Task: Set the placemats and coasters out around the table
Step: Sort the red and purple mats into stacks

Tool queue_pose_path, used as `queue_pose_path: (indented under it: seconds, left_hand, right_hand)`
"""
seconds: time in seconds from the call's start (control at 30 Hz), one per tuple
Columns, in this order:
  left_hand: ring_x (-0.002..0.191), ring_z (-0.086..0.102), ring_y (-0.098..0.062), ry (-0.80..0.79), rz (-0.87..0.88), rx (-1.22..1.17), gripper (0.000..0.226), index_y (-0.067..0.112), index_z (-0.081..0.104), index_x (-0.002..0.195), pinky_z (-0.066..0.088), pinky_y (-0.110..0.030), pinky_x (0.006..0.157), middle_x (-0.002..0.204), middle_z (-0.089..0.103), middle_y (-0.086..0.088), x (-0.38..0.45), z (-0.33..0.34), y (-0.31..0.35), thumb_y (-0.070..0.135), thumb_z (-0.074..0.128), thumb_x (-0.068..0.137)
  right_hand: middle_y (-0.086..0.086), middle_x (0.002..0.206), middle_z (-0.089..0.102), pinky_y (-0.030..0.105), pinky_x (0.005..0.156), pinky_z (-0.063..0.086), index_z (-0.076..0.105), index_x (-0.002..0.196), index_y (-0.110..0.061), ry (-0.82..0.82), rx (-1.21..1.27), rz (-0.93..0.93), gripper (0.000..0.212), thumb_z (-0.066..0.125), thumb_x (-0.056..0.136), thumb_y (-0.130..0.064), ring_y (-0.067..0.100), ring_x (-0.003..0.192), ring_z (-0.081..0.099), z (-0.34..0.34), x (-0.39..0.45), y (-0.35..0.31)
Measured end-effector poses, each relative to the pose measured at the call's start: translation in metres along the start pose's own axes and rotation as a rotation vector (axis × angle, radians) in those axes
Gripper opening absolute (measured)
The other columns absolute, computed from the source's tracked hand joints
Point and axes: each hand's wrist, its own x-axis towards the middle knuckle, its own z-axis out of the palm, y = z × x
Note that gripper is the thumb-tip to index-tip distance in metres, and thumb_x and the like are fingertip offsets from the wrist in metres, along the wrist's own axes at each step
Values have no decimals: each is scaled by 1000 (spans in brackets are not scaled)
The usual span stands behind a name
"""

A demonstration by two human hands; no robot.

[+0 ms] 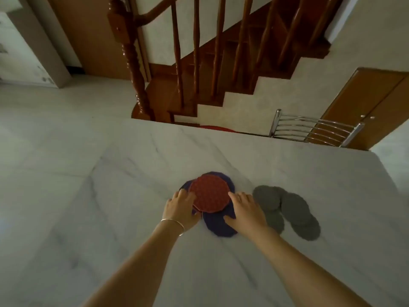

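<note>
A round red placemat with a dotted texture lies on top of a pile of dark blue round placemats in the middle of the white marble table. My left hand grips the red mat's left edge, fingers curled over it. Resting on the blue mats at the red mat's right edge is my right hand, fingers spread and touching the rim. To the right, several grey round coasters overlap in a loose heap on the table.
A metal-backed chair stands at the table's far right edge. Something red peeks over the far edge. Beyond are a wooden staircase and a wooden cabinet.
</note>
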Motion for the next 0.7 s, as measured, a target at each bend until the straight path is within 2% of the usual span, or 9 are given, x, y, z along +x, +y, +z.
queue_pose_path:
  seconds: [0.17,0.43,0.57,0.7]
  left_hand:
    - [116,47,-24,-26,-103,-76,50,25,53,123,42,-34,94,122,52,-2,1,17,-5,44,57,77]
    - [120,46,-26,-34,-202,-142,53,21,52,125,44,-36,93,125,50,-5,12,31,-5,42,60,77]
    - [120,46,-25,-25,-228,-150,53,21,51,126,44,-35,91,125,50,-4,16,33,-4,42,59,78]
    - [118,47,-25,-28,-234,-148,52,22,51,125,45,-34,89,123,51,-4,19,33,-5,42,59,78]
  right_hand:
    - [8,151,23,43,106,35,17,145,-18,-74,34,-31,75,54,86,-46,31,133,27,28,25,-6]
    - [10,154,15,42,111,27,20,144,-18,-1,18,-88,71,54,87,-44,30,136,23,56,46,-5]
    - [10,153,17,42,112,25,22,143,-17,0,-26,-120,70,54,86,-43,30,136,23,56,50,0]
    - [13,151,21,43,109,28,26,141,-19,-10,-78,-160,63,55,87,-37,32,132,26,55,54,3]
